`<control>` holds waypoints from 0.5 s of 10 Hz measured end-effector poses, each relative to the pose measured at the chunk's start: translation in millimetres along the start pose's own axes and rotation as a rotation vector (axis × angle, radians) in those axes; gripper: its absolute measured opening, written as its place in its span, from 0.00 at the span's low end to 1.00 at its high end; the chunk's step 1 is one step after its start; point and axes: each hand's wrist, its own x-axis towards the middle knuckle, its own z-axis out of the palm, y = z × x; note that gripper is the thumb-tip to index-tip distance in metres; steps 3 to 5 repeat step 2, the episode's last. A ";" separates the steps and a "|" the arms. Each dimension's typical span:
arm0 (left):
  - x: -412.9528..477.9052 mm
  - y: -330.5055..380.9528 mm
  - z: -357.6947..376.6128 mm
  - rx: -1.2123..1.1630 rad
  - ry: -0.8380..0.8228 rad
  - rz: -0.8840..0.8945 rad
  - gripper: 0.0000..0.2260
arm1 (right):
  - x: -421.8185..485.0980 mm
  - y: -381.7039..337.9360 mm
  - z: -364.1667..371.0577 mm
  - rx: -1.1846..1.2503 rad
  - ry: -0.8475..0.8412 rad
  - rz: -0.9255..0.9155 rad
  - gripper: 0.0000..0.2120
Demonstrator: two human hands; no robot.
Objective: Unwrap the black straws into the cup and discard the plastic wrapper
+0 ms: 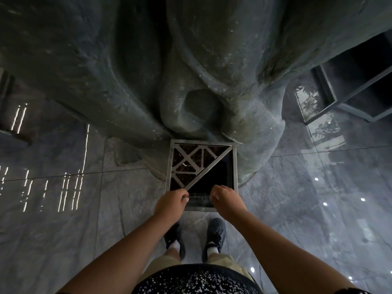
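Note:
I stand over a square metal bin (169,162) on the floor. Its top has a lattice grille on the left half and a dark triangular opening (214,177) on the right. My left hand (171,203) and my right hand (226,200) are both closed, side by side at the bin's near edge. A thin clear plastic wrapper (199,198) seems to stretch between their fingertips and is hard to make out against the bin. No straws or cup are in view.
A large rough grey sculpted column (191,71) rises right behind the bin. Glossy dark floor tiles (63,209) surround me, reflecting lights. A dark metal frame (331,96) stands at the right. My black shoes (214,236) are just short of the bin.

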 end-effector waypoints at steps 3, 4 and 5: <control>-8.6 -0.8 -4.7 0.018 -0.019 -0.011 0.18 | -10.5 6.7 3.5 -0.010 0.050 -0.013 0.21; -8.6 -0.8 -4.7 0.018 -0.019 -0.011 0.18 | -10.5 6.7 3.5 -0.010 0.050 -0.013 0.21; -8.6 -0.8 -4.7 0.018 -0.019 -0.011 0.18 | -10.5 6.7 3.5 -0.010 0.050 -0.013 0.21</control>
